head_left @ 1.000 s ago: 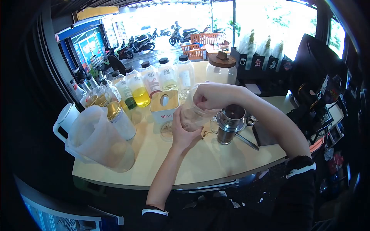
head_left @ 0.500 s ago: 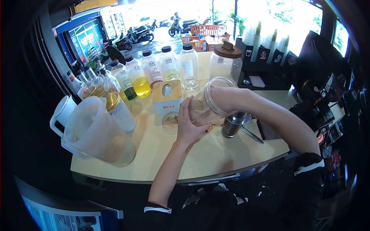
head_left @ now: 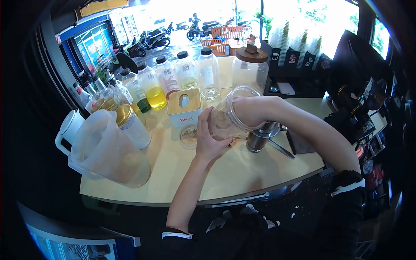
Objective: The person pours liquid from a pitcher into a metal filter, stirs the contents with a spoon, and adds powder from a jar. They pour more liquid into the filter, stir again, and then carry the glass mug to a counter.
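Observation:
My left hand (head_left: 209, 141) is wrapped round the lower part of a clear jar (head_left: 229, 113), which is tilted with its mouth toward the right. Through that mouth my right hand (head_left: 224, 117) reaches inside, seen only dimly through the plastic; its fingers and anything in them cannot be made out. Beneath the jar's right side stands a metal and glass container (head_left: 256, 142) with dark contents, a long handle (head_left: 281, 148) beside it. A round clear lid (head_left: 189, 136) lies left of my left hand, and brown crumbs are on the table under the jar.
A white tissue box (head_left: 185, 113) with a wooden top stands behind the lid. Several bottles (head_left: 156, 92) line the back, near a wooden-lidded jar (head_left: 250, 76). At the left are a large frosted pitcher (head_left: 110, 151) and a gold-lidded jar (head_left: 138, 132). Cup stacks (head_left: 281, 47) stand back right.
The view has shifted slightly, so the table's objects sit a little further left. Both hands keep their places at the jar.

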### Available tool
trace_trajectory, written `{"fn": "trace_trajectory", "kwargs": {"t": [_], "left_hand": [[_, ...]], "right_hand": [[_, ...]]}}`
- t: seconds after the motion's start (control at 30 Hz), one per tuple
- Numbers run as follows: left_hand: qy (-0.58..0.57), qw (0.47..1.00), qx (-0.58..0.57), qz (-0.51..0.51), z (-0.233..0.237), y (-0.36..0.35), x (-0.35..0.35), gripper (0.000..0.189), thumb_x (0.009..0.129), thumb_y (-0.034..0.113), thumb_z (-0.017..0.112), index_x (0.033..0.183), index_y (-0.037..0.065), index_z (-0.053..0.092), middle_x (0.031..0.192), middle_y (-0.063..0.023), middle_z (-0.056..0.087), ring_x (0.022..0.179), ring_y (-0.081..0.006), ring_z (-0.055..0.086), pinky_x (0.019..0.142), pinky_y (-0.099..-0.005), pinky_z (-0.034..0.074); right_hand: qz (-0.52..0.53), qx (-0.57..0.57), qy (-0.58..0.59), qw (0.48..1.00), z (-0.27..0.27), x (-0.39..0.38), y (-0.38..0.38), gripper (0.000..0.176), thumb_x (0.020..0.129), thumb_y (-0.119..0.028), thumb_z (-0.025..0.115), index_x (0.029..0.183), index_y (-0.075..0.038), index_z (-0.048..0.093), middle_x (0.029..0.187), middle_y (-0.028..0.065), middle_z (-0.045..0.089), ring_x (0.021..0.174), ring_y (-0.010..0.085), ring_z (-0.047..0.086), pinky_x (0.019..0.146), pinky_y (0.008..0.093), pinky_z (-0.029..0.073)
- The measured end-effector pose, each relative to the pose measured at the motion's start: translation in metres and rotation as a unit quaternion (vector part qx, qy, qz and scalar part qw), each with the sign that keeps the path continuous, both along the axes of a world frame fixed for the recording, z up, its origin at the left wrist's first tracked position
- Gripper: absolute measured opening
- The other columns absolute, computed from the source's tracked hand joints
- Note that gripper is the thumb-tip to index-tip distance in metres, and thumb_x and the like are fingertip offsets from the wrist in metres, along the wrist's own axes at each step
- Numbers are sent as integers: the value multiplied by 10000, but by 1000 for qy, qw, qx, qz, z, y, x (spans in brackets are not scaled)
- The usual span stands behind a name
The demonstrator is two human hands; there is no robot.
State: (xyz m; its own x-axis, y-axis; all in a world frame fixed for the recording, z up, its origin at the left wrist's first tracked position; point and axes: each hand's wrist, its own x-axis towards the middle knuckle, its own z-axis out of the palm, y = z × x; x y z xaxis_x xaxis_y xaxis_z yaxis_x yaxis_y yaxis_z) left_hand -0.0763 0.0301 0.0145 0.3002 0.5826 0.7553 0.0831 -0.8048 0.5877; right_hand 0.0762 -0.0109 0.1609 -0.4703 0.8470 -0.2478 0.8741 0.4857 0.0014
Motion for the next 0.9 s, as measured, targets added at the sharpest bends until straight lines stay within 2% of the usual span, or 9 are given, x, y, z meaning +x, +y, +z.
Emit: {"fn": "trace_trajectory", "kwargs": {"t": [0.03, 0.3, 0.37, 0.5, 0.57, 0.7, 0.77, 0.83, 0.9], "left_hand": [[0, 1000, 3, 2, -1, 0, 0, 1003, 504, 144, 866, 1356, 62, 343, 1298, -132, 442, 1216, -304, 450, 1030, -402, 379], [3, 1000, 13, 3, -1, -1, 0, 993, 516, 143, 861, 1358, 61, 341, 1305, -135, 427, 1222, -307, 442, 1031, -405, 380], [4, 1000, 14, 5, -1, -2, 0, 992, 518, 142, 861, 1358, 60, 339, 1306, -136, 423, 1223, -307, 440, 1030, -406, 380], [-8, 1000, 24, 0, -2, -1, 0, 989, 518, 140, 862, 1354, 60, 341, 1299, -138, 425, 1220, -312, 441, 1026, -407, 382], [-9, 999, 32, 2, -3, 0, 1, 988, 516, 139, 863, 1352, 60, 342, 1294, -139, 429, 1216, -315, 444, 1025, -408, 383], [-12, 998, 53, 14, -3, 0, 2, 987, 512, 140, 863, 1347, 59, 344, 1284, -142, 443, 1204, -321, 455, 1019, -412, 387], [-12, 998, 57, 15, -1, -1, 1, 987, 512, 140, 863, 1347, 59, 344, 1282, -144, 446, 1201, -322, 458, 1017, -413, 388], [-17, 999, 30, -2, -1, -2, 1, 1031, 478, 75, 845, 1372, 99, 330, 1299, -138, 411, 1233, -331, 414, 1060, -422, 359], [-14, 999, 30, -3, -2, -2, 1, 1031, 481, 72, 841, 1374, 103, 327, 1302, -137, 407, 1235, -331, 412, 1061, -421, 359]], "right_hand": [[-5, -11, 20, 1000, 0, 0, -1, 269, 770, -157, 666, 1022, -63, 666, 1001, 155, 671, 958, 300, 626, 825, 377, 499], [-34, -30, 68, 997, 12, 0, -10, 259, 755, -183, 660, 962, -31, 695, 942, 170, 677, 891, 302, 643, 811, 381, 503], [-72, -49, 90, 992, 15, 0, -12, 241, 746, -173, 660, 929, -23, 704, 920, 170, 680, 883, 300, 642, 810, 378, 502], [-75, -33, 72, 994, 21, -6, -21, 253, 767, -182, 656, 965, -29, 692, 964, 162, 675, 933, 294, 636, 814, 381, 503], [-38, 3, -1, 999, 19, -10, -23, 288, 784, -179, 661, 1040, -47, 664, 1022, 152, 665, 989, 290, 627, 826, 384, 503], [-52, -31, 1, 998, 2, -4, -12, 332, 794, -172, 669, 1106, -66, 631, 1064, 146, 655, 1012, 296, 622, 831, 385, 504], [3, -20, 22, 1000, 2, -4, -12, 357, 791, -157, 674, 1134, -76, 618, 1067, 151, 654, 1008, 304, 621, 827, 387, 503], [-23, -33, 12, 999, 13, -9, -17, 335, 787, -159, 674, 1106, -66, 631, 1055, 157, 656, 998, 307, 624, 822, 385, 503], [-50, -46, 2, 998, 18, -10, -19, 315, 782, -162, 675, 1077, -55, 644, 1043, 162, 659, 987, 311, 626, 817, 383, 503]]}}
